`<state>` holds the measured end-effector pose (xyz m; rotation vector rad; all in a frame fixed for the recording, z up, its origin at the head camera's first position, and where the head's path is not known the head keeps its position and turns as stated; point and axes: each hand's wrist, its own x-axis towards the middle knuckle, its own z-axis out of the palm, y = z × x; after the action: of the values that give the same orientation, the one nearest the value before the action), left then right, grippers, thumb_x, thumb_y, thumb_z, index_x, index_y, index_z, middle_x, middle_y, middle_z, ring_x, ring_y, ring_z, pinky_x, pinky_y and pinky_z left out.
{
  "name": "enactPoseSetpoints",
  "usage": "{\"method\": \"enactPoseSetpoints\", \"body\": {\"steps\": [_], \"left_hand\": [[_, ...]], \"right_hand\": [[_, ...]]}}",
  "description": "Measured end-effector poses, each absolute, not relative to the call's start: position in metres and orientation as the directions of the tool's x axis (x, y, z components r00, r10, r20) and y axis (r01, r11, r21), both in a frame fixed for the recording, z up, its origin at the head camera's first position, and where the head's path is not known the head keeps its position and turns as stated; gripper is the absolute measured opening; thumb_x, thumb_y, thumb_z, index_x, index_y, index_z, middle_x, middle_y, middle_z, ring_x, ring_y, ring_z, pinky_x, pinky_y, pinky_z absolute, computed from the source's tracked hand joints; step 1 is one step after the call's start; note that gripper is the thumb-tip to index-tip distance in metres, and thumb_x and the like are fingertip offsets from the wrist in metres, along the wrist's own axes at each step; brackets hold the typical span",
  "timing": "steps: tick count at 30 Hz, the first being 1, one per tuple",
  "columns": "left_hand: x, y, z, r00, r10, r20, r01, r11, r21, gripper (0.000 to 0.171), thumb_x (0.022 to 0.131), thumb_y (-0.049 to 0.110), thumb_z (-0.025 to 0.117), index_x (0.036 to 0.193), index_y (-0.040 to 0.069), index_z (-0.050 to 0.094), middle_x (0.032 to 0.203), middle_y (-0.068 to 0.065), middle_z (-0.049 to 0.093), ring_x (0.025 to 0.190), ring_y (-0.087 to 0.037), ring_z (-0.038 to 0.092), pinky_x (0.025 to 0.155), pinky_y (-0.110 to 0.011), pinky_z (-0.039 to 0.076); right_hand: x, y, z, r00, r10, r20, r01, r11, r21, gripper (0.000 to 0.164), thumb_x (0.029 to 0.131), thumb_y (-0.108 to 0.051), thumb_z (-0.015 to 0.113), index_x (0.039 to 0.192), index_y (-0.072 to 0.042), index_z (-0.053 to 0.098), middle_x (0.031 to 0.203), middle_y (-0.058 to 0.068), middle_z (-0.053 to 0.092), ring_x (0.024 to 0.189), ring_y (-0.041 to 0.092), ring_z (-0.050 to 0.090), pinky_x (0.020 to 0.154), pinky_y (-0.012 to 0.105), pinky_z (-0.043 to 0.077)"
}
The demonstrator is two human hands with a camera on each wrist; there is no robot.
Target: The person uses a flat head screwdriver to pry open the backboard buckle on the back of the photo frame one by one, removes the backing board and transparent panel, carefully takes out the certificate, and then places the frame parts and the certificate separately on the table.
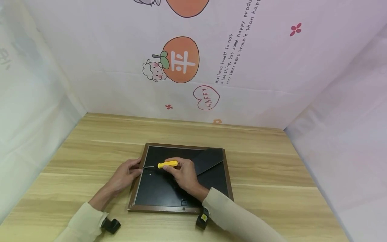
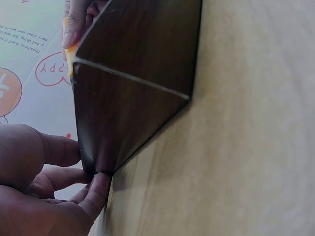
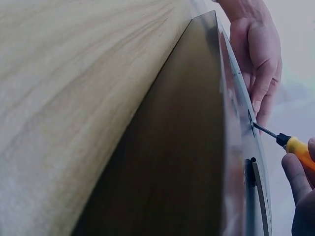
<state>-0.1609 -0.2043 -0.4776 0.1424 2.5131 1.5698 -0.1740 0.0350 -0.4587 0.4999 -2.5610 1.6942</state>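
Note:
A brown picture frame [image 1: 157,209] lies face down on the wooden table, its black backing board [image 1: 160,191] up. A black stand leg [image 1: 208,161] crosses the backing on the right. My right hand [image 1: 185,174] grips the yellow handle of a screwdriver [image 1: 167,164], also visible in the right wrist view. The screwdriver's thin metal tip touches the backing close to the left rim, beside a small metal tab [image 3: 251,123]. At that rim my left hand [image 1: 122,176] holds the frame's side, thumb and fingers against it [image 2: 96,194]. Its palm side is partly hidden.
The wooden table [image 1: 266,168] extends around the frame. White printed cloth [image 1: 121,67] hangs behind, with plain cloth walls [image 1: 347,134] at both sides. Small black cameras [image 1: 111,226] sit at the wrists, the right one near the frame's front edge.

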Motion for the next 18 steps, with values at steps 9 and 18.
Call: {"method": "enactPoseSetpoints", "body": {"steps": [9,18], "left_hand": [[-0.16,-0.203,-0.477,-0.979,0.178,-0.104,-0.014,0.446,0.895,0.054,0.099,0.002,0.052,0.15,-0.003,0.033,0.14,-0.03,0.042,0.124,-0.045,0.053,0.1,-0.046,0.052],[-0.161,-0.203,-0.479,-0.979,0.181,-0.091,0.002,0.459,0.888,0.054,0.1,0.001,0.052,0.15,-0.002,0.033,0.138,-0.028,0.044,0.123,-0.043,0.053,0.098,-0.045,0.053]], "right_hand": [[-0.173,0.028,-0.455,-0.935,-0.265,0.237,-0.317,0.32,-0.893,0.023,0.088,-0.017,0.074,0.108,-0.006,0.073,0.102,0.007,0.074,0.077,0.004,0.063,0.068,0.014,0.055],[-0.172,0.001,-0.432,-0.895,-0.314,0.318,-0.422,0.355,-0.834,0.018,0.093,-0.018,0.068,0.108,-0.009,0.071,0.099,0.006,0.076,0.078,0.005,0.068,0.067,0.011,0.053]]}}
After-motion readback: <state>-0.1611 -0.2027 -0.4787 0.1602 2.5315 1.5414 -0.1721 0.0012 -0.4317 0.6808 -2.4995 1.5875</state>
